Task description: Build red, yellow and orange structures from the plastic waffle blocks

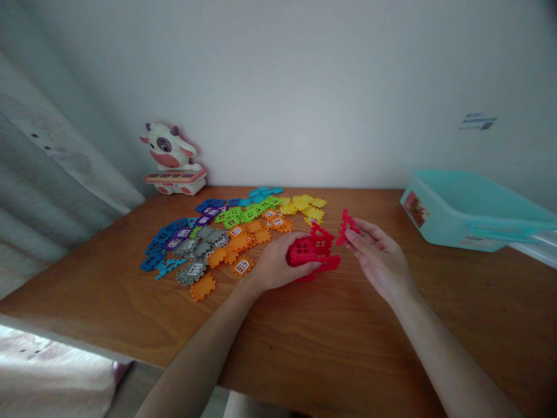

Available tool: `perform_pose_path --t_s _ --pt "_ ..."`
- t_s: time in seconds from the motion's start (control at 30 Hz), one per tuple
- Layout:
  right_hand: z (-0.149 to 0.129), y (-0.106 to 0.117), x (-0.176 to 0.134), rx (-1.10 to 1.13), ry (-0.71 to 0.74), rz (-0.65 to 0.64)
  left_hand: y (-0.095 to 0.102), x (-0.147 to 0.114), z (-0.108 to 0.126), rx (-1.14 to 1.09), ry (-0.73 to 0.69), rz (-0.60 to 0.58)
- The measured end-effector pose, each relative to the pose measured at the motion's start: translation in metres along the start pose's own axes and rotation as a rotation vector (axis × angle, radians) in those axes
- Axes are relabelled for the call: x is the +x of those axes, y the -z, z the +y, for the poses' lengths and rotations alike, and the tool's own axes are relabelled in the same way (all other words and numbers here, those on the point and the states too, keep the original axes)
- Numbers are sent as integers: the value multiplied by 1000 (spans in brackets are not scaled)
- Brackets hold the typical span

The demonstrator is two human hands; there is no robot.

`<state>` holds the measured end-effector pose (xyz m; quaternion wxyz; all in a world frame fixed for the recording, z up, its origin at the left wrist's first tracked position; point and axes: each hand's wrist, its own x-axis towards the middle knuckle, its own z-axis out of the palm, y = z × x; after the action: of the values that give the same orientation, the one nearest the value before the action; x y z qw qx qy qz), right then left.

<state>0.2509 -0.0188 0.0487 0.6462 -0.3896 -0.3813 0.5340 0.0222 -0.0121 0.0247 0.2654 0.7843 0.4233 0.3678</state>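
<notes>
Red interlocking panels, some with window cut-outs, are joined into a small house-like structure (304,251) just above or on the table; I cannot tell which. My left hand (278,261) is wrapped round its left side, with the thumb along the near face. A single red toothed panel (345,227) is pinched upright between the thumb and fingers of my right hand (378,252). This panel is apart from the structure, a short way to its right. The structure's far side and underside are hidden.
Left of my hands, flat interlocking panels lie grouped by colour: orange (230,247), grey (202,248), green (248,213), yellow (304,203) and blue (167,235). A cow-shaped toy keyboard (174,165) stands at the back left. A turquoise plastic bin (456,223) sits at the right.
</notes>
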Motion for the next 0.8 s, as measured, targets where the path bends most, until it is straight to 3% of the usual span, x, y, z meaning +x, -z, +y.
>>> perform_pose_path --t_s 0.27,0.4,0.63,0.8 --pt "-3 2 1 61 -64 15 2 1 3 20 -21 -7" --pt "-3 2 -1 15 6 -48 3 1 3 49 -22 -5" --pt "0 1 1 -107 125 27 3 1 4 52 -17 -13" --pt "-2 1 0 -210 144 -4 4 1 5 57 -11 -10"
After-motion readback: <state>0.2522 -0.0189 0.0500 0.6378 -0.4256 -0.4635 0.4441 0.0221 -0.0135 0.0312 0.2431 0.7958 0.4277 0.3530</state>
